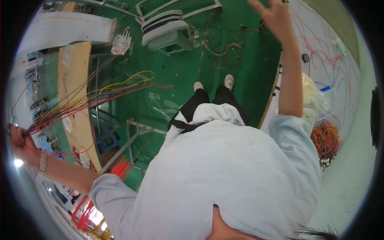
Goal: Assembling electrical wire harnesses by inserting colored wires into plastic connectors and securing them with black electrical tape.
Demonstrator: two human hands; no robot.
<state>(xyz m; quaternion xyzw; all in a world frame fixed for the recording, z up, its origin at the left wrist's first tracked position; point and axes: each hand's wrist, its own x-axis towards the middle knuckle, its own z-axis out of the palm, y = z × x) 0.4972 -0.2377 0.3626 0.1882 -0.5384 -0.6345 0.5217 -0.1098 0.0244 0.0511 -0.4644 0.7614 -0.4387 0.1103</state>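
Note:
At the far left, my left hand (23, 144) is closed around one end of a bundle of wires (76, 105) in red, yellow, black and brown. The loose ends fan out to the right above a wooden-topped bench, and one red wire hangs in a loop below my wrist. My right hand (274, 18) is raised at the top right with its fingers apart, partly cut off by the upper edge. I see nothing in it. Beneath that arm runs the edge of a white table (320, 28) with thin red wires (314, 40) strewn over it.
The wooden bench (76, 134) runs along the left. A padded stool (170, 38) and a metal frame (134, 140) stand on the green floor, with scraps around. On the right table lie a black roll (305, 58), plastic bags (314, 94) and a coloured wire heap (326, 140).

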